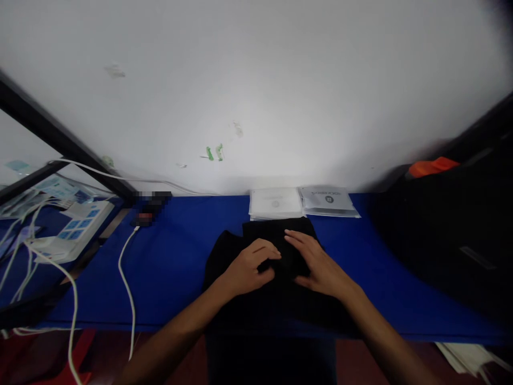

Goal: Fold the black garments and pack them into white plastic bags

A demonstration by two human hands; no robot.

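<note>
Blue table (172, 272): cloth (280, 302) (black), packets (276, 203).

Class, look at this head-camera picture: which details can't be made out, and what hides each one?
All in the head view:
- Black cloth: its exact folds; the dark fabric blends together.
- Left hand: whether it grips any cloth; its own curled fingers hide the contact.
- Device at the back left: its details; pixelation covers them.
- Left white packet: its print; too faint and small.
- Large black object: its full outline; the right edge cuts it off.

Black cloth (280, 294), loosely layered, squared far edge, rounded bulge at left, lying on the blue tabletop (172, 278)
</note>
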